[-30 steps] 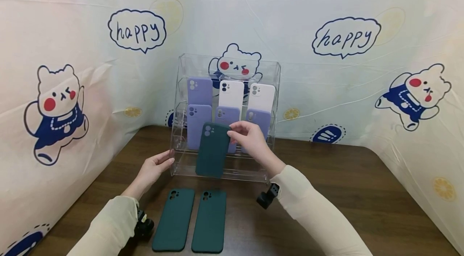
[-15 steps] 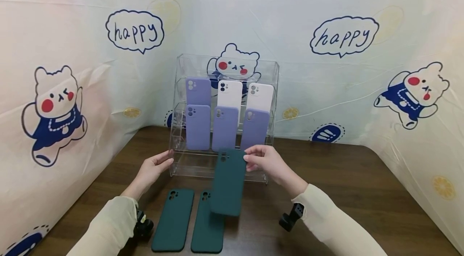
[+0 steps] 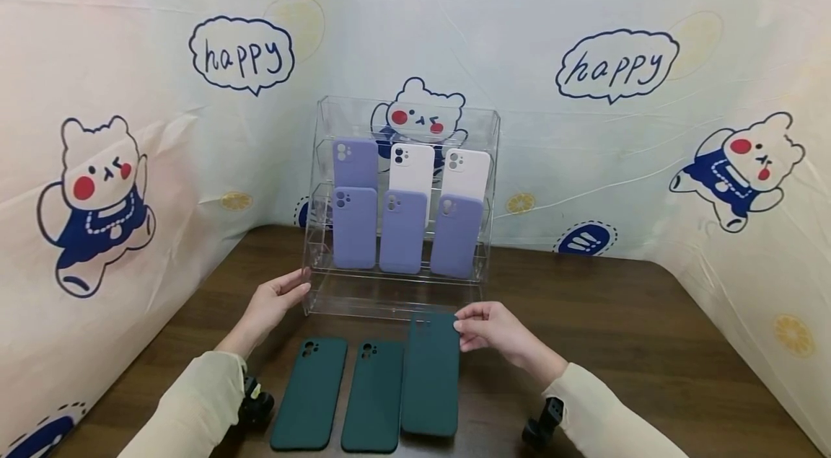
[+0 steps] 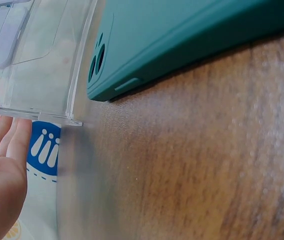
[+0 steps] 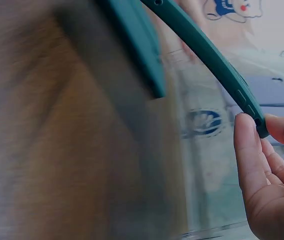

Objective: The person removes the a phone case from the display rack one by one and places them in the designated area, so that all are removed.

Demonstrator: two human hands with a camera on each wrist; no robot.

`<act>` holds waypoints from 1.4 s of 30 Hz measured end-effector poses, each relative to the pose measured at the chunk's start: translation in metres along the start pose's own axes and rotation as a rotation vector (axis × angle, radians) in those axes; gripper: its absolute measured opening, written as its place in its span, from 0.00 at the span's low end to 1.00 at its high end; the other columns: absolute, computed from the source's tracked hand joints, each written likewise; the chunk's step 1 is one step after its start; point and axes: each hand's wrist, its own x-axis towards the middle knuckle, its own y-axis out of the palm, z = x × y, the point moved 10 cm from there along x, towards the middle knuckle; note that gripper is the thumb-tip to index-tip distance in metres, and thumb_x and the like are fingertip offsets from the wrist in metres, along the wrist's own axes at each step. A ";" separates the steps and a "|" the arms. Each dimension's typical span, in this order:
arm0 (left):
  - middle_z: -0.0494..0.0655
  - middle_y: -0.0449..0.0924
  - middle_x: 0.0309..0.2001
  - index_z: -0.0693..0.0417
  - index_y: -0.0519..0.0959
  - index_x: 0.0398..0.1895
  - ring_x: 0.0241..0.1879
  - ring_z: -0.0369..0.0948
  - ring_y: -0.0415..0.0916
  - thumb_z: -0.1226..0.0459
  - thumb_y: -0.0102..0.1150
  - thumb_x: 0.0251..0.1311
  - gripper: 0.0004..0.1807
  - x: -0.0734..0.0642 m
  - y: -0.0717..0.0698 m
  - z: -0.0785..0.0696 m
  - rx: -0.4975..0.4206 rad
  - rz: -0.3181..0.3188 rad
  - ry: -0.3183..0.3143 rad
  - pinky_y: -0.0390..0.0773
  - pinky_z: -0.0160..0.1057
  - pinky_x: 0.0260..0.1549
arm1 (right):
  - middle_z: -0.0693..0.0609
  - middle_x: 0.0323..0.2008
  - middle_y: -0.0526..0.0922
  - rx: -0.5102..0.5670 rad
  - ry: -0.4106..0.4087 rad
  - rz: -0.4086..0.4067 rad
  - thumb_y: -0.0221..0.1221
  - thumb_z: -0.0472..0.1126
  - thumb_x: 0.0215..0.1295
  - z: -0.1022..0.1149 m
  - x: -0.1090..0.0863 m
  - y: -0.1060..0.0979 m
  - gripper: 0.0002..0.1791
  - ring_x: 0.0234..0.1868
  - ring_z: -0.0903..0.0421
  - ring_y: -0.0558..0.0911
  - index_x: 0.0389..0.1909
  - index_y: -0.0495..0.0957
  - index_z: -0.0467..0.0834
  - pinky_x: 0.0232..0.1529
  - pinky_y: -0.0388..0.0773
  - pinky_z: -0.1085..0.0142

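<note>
Between thumb and fingers my right hand [image 3: 496, 332] pinches the upper right corner of a dark green phone case [image 3: 431, 379]. In the right wrist view that phone case [image 5: 207, 55] is tilted above the table, its far end raised. Two more green phone cases, one on the left [image 3: 309, 394] and one in the middle [image 3: 373, 397], lie side by side to its left. My left hand [image 3: 267, 310] grips the left edge of a clear acrylic display rack [image 3: 389, 303]; in the left wrist view the thumb and fingers of that hand [image 4: 4, 165] are on either side of the rack's edge.
Purple phone cases [image 3: 354, 229] fill the rack's middle tier. Above them stand a purple case [image 3: 355, 161] and two white cases [image 3: 412, 164]. The rack stands on a brown wooden table [image 3: 617, 342], with a printed curtain [image 3: 506, 25] behind and at both sides.
My right hand has carried the green phone case down and to the right, from the front of the rack to beside the other two. My left hand stays at the rack's edge.
</note>
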 end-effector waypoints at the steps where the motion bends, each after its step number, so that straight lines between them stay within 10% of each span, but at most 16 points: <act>1: 0.59 0.60 0.64 0.66 0.57 0.67 0.61 0.51 0.60 0.61 0.50 0.67 0.29 0.000 0.000 0.000 -0.001 0.000 0.001 0.65 0.43 0.55 | 0.47 0.25 0.78 -0.001 0.010 0.005 0.58 0.33 0.61 -0.004 -0.001 0.000 0.15 0.25 0.56 0.80 0.44 0.72 0.26 0.34 0.82 0.59; 16: 0.58 0.59 0.65 0.64 0.58 0.67 0.62 0.51 0.59 0.59 0.49 0.67 0.30 -0.001 -0.001 0.000 0.011 0.010 -0.007 0.61 0.47 0.58 | 0.47 0.25 0.79 -0.082 0.090 0.031 0.56 0.32 0.62 -0.046 -0.003 0.000 0.15 0.23 0.57 0.79 0.45 0.72 0.25 0.30 0.82 0.61; 42: 0.59 0.59 0.65 0.65 0.58 0.67 0.62 0.52 0.59 0.59 0.49 0.67 0.29 -0.001 -0.001 -0.001 0.006 0.008 -0.007 0.61 0.48 0.58 | 0.45 0.24 0.78 -0.231 0.047 -0.004 0.57 0.27 0.59 -0.042 0.004 0.001 0.09 0.19 0.57 0.79 0.40 0.75 0.26 0.25 0.82 0.59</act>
